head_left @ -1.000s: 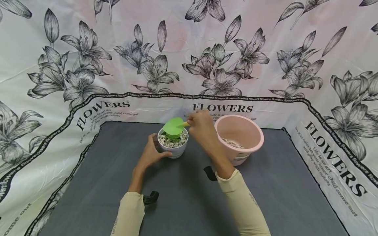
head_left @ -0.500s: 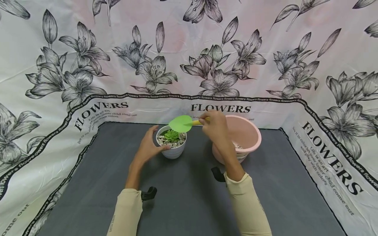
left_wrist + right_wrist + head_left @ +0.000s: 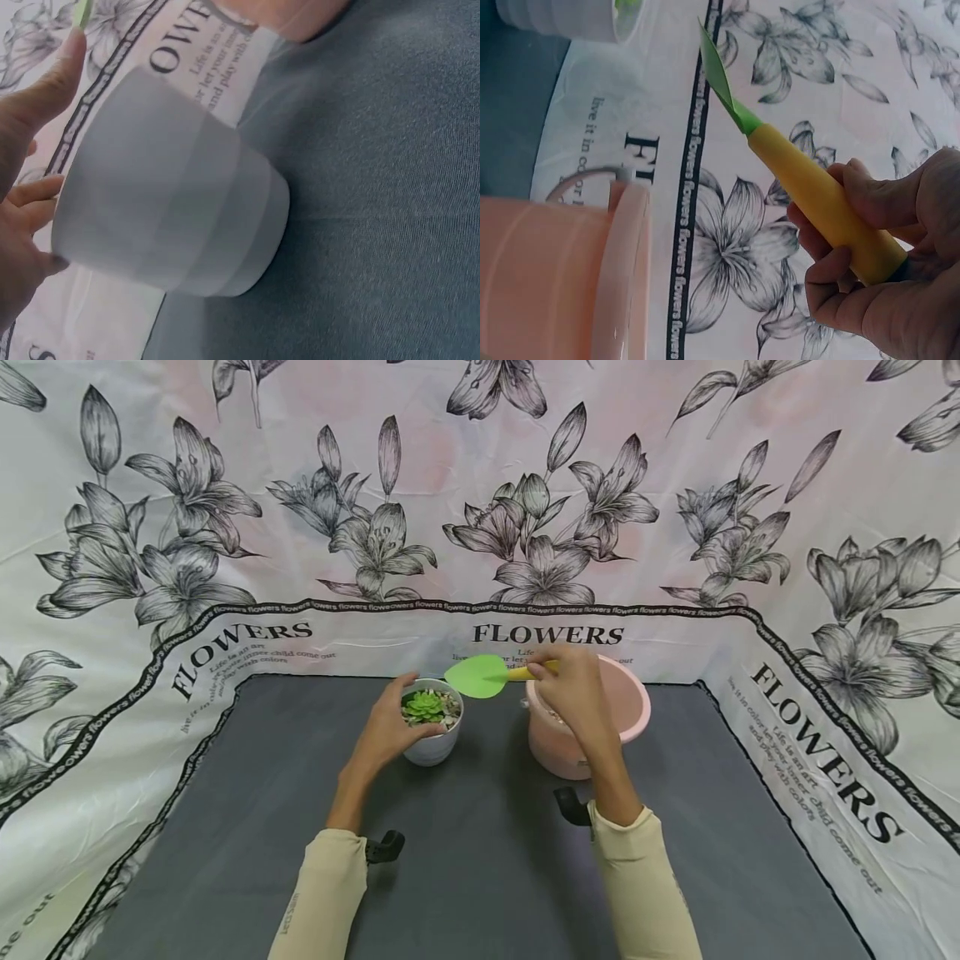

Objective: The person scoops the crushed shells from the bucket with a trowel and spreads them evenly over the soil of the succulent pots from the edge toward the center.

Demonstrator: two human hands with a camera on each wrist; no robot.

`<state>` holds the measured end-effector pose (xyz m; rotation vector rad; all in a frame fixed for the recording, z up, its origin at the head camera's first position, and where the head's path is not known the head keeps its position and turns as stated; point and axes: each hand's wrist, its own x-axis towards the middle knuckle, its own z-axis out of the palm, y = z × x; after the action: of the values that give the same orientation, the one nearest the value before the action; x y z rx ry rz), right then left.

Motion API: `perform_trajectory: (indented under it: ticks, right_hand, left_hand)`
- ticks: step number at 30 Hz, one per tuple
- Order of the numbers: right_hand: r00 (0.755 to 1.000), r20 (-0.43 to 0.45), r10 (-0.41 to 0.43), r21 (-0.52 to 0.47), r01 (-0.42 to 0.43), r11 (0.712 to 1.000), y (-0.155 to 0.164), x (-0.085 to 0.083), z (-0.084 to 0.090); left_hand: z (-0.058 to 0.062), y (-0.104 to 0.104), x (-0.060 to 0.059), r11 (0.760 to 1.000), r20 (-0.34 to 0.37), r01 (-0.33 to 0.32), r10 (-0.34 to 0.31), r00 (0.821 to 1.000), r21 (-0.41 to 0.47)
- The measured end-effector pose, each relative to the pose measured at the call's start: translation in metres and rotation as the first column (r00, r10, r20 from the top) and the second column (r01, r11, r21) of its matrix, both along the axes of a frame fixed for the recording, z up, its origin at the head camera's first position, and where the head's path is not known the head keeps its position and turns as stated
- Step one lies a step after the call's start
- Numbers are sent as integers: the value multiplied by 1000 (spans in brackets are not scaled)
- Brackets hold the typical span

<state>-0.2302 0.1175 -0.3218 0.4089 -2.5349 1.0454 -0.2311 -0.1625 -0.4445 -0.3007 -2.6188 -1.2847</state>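
A small white pot (image 3: 432, 750) holding a green succulent (image 3: 424, 706) and pale pebbles (image 3: 452, 708) stands upright on the dark cloth. Around its left side my left hand (image 3: 386, 727) is spread, thumb stretched out near the front rim. In the left wrist view the fingers (image 3: 34, 206) lie at the rim; whether they press it I cannot tell. My right hand (image 3: 573, 693) grips the yellow handle (image 3: 821, 199) of a toy-like garden trowel, its green blade (image 3: 477, 677) between the two pots, above the cloth.
A larger pink pot (image 3: 551, 747) with a handle stands right of the white one, behind the right forearm; pebbles lie inside. Dark grey cloth (image 3: 465, 860) covers the table. A white flower-printed sheet (image 3: 360, 643) rises at the back and sides.
My right hand has drawn the trowel rightward, from over the succulent to the gap before the pink pot. My left hand stays by the white pot. The head view has shifted slightly.
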Motion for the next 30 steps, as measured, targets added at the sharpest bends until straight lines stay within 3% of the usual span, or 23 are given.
perform_trajectory:
  ticks: [7,13,22,30]
  right_hand:
    - [998,33,-53,-9,54,999,22,4,0]
    - [998,7,-69,-40,69,997,44,8,2]
    - [986,-32,-163,-50,161,986,67,10,6]
    - [967,11,-254,-39,254,966,86,17,7]
  left_hand:
    - [1,17,-7,997,-126,8,-18,992,-82]
    - [7,35,-10,994,-122,71,-81,989,-85]
    - [12,65,-16,986,-101,119,-131,986,-116]
    - [14,89,-17,977,-76,173,-183,980,-127]
